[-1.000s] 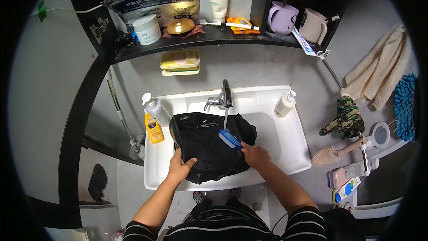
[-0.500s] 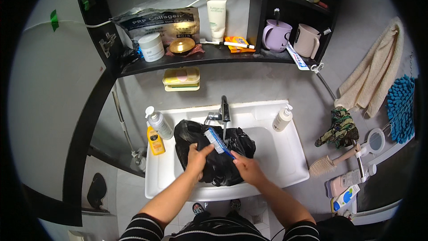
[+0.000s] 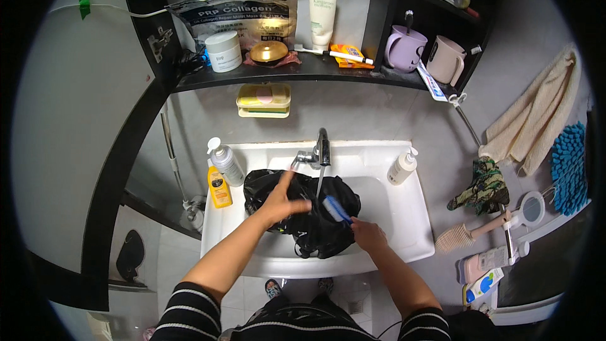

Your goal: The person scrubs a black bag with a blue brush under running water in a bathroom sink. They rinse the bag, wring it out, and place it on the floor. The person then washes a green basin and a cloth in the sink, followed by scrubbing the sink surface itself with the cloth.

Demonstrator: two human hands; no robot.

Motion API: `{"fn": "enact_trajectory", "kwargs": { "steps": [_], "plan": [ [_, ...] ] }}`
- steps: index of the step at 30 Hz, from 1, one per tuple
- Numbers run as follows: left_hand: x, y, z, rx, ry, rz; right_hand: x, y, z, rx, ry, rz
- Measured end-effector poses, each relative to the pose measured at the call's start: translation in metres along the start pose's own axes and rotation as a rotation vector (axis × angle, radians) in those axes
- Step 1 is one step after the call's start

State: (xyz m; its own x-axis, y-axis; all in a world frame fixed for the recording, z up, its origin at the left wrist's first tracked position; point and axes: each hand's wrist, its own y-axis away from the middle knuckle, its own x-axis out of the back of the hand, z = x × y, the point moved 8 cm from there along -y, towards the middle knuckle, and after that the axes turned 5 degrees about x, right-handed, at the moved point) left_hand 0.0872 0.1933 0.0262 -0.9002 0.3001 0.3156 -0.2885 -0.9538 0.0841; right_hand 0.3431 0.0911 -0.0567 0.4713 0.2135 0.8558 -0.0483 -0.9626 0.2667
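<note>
A crumpled, wet-looking black fabric item (image 3: 325, 240) lies bunched in the white sink (image 3: 404, 240); whether it is a bag or a garment I cannot tell. My right hand (image 3: 369, 237) is closed around the handle of a blue scrub brush (image 3: 336, 208), whose pale bristles are over the fabric. Above the left part of the fabric, my left hand (image 3: 278, 205) has its fingers apart and holds nothing. Its fingertips are close to the lever of the chrome faucet (image 3: 324, 150); contact is unclear. Water runs from the spout onto the fabric.
At the sink's left rim stand a yellow bottle (image 3: 219, 188) and a grey pump bottle (image 3: 226, 163). A white pump bottle (image 3: 402, 167) is at the right rim. Overhead, a black shelf (image 3: 303, 82) carries toiletries and cups. A hairbrush (image 3: 457, 238) hangs at right.
My left hand has let go of the fabric and reached up toward the faucet lever, fingers spreading. The brush has moved slightly right and down, and the fabric has shifted. The view has tilted a little.
</note>
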Motion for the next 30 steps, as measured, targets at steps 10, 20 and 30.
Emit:
{"fn": "enact_trajectory", "kwargs": {
  "steps": [10, 20, 30],
  "plan": [
    [0.019, 0.003, -0.004, 0.111, -0.48, 0.224, -0.041, 0.025, -0.038, 0.218, -0.351, 0.531],
    [0.051, 0.04, 0.052, -0.098, 0.543, 0.296, 0.145, 0.031, -0.101, 0.4, -0.176, 0.322],
    [0.069, -0.001, -0.099, 0.328, -0.215, 0.513, 0.037, -0.037, -0.083, 0.506, 0.336, 0.353]
  ]
}}
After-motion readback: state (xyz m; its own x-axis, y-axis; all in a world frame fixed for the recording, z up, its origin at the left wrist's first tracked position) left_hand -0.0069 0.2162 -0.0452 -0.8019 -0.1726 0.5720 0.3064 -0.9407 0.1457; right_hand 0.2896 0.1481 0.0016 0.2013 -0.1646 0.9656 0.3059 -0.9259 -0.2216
